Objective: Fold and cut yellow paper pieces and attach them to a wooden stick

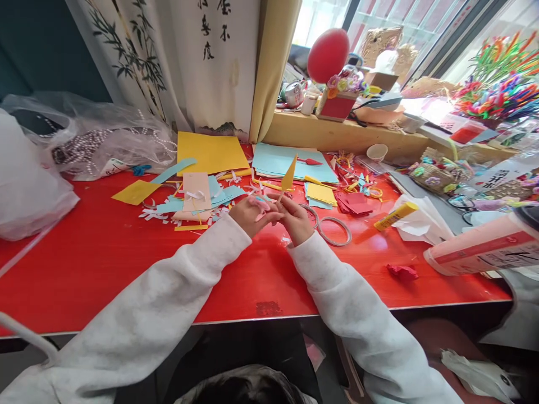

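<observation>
Both hands meet above the red table (252,269), near its middle. My right hand (296,220) has its fingers closed on a narrow yellow paper cone (289,175), which points upward. My left hand (254,215) is bent close beside it, fingertips touching the right hand; pink scissor handles (261,203) seem to show at its fingers, partly hidden. Just right of the right hand lie thin wire rings (336,231). Left of the hands are paper scraps in pink (196,191) and light blue (229,194).
Behind the hands lie yellow sheets (210,152) and light blue sheets (290,160). At right are a glue stick (396,216), crumpled tissue (421,220) and a large pink bottle (484,244). Plastic bags (33,179) stand at left. Craft items crowd the windowsill (311,126).
</observation>
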`<state>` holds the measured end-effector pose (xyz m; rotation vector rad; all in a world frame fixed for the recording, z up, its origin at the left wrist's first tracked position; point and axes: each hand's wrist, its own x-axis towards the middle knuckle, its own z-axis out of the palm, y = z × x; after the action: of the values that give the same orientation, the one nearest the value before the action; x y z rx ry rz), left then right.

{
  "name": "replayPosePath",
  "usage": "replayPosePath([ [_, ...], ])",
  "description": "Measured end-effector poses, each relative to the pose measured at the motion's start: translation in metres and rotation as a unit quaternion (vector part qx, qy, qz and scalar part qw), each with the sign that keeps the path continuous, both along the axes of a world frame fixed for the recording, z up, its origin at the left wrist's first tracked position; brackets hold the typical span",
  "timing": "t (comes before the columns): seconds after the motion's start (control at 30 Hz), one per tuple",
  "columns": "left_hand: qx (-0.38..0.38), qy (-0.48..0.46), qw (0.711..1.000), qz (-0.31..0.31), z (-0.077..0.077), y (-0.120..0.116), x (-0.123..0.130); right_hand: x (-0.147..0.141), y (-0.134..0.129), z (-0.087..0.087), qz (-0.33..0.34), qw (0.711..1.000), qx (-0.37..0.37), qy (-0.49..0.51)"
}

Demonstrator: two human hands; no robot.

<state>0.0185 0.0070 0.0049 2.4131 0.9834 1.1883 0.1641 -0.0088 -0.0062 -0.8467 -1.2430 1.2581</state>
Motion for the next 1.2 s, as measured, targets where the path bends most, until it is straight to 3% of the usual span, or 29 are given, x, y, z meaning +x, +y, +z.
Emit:
replayPosePath([
  [0.1,-0.149,-0.058,0.986,0.040,0.005,0.001,0.000,0.006,0.004,0.002,-0.005,1.000,0.012,-0.018],
  [0.27,-0.217,-0.071,0.973,0.031,0.003,0.007,0.001,0.006,0.007,0.001,0.039,0.997,-0.063,-0.029],
  [0.33,-0.287,-0.135,0.948,0.027,-0.002,0.010,-0.001,0.004,0.007,-0.001,0.052,0.994,-0.089,-0.038],
  [0.5,-0.294,-0.188,0.934,0.081,-0.006,0.015,-0.008,0.003,0.004,0.001,0.141,0.969,-0.169,-0.111],
  [0.63,-0.308,-0.205,0.927,0.059,-0.002,0.012,-0.008,0.001,0.002,0.001,0.160,0.965,-0.161,-0.133],
  [0.83,-0.343,-0.242,0.907,0.027,-0.008,0.017,-0.008,-0.007,0.003,-0.013,0.119,0.976,-0.060,-0.173],
  [0.97,-0.373,-0.290,0.881,0.027,-0.010,0.025,-0.012,-0.004,0.007,-0.020,0.022,0.972,0.085,-0.217],
  [1.2,-0.414,-0.332,0.847,-0.031,-0.006,0.021,-0.009,-0.002,0.006,-0.016,-0.064,0.886,0.345,-0.302],
])
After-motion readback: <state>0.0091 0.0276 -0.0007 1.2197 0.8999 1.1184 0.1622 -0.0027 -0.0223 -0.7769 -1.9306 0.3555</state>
